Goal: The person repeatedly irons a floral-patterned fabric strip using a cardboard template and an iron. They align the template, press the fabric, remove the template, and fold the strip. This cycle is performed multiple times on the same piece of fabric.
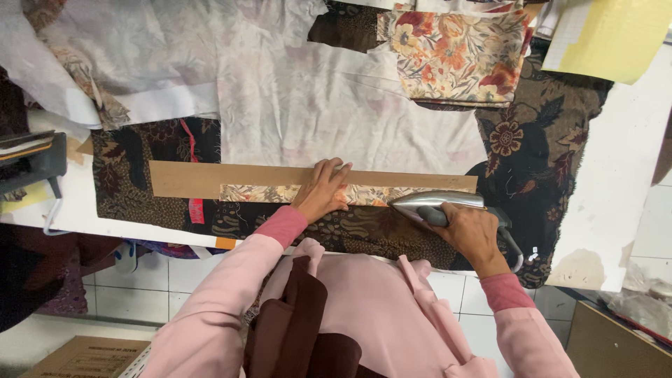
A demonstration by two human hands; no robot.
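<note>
1. Two pink sleeves [231, 294] lie nearest the camera, with one dark brown scarf [294, 329] hanging between them.
2. The left hand [322, 192] rests flat, fingers spread, on one narrow floral strip [280, 192].
3. That strip lies along the lower edge of one long brown cardboard strip [210, 176], on dark patterned cloth [140, 182].
4. The right hand [472, 231] grips the handle of one silver iron [434, 203], whose tip sits on the floral strip's right end.
5. One orange flowered piece [455, 56] lies further up the table.

The person wears a pink long-sleeved top with deeper pink knit cuffs, and a dark brown scarf hanging down the chest; both hands are bare.
</note>
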